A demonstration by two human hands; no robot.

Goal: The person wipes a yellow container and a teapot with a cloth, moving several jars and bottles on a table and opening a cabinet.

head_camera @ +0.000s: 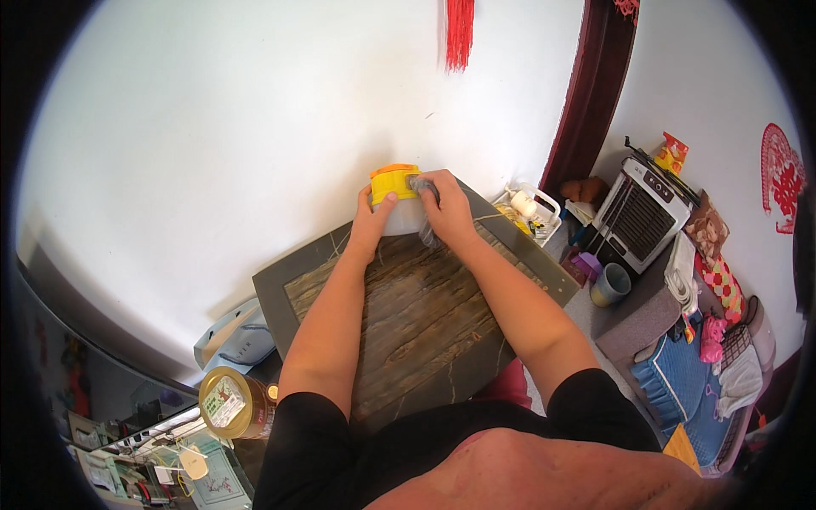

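A jar [400,218] with a pale, translucent body and a yellow collar and lid [390,186] is at the far end of the stone-patterned table [421,306], close to the white wall. My left hand [374,220] grips its left side, thumb on the front near the yellow collar. In my right hand [448,207] is a crumpled grey cloth [428,220], pressed against the jar's right side at the collar. Part of the cloth hangs below my fingers. The jar's far side is hidden, and I cannot tell whether its base rests on the table.
A white basket [542,223] with a bottle stands beyond the table's right corner. Further right are an air cooler [644,210], a waste bin [610,284] and a cluttered sofa [695,395]. A gold-lidded canister [231,401] and a paper bag [239,338] stand at the left.
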